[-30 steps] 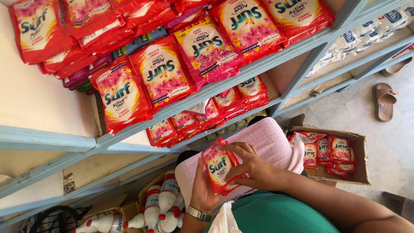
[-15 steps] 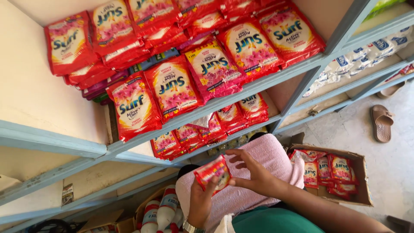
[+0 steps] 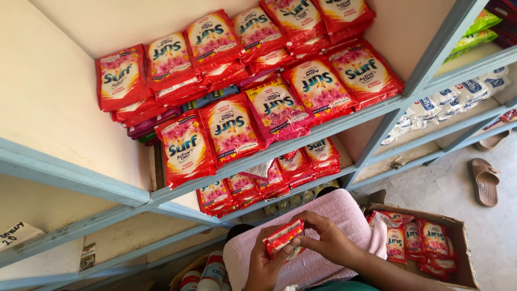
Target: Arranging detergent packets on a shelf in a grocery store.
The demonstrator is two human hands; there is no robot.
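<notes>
Both of my hands hold a small stack of red detergent sachets point(image 3: 284, 235) low in the middle of the view, tilted edge-on. My left hand point(image 3: 262, 264) grips the stack from below. My right hand point(image 3: 328, 242) pinches its right end from above. Under my hands lies a pink towel point(image 3: 353, 213) draped over a seat. Just above, a lower shelf point(image 3: 301, 191) carries rows of the same small red sachets point(image 3: 242, 188).
Large red detergent packs point(image 3: 231, 126) fill the blue-edged upper shelf point(image 3: 280, 148). An open cardboard box point(image 3: 458, 237) at the right holds more red sachets. White bottles point(image 3: 207, 272) sit in a box at bottom left. A brown sandal point(image 3: 484, 180) lies on the floor.
The view has tilted upward, showing more of the upper shelf. The sachets in my hands have turned from face-up to edge-on, and my hands sit lower in the frame.
</notes>
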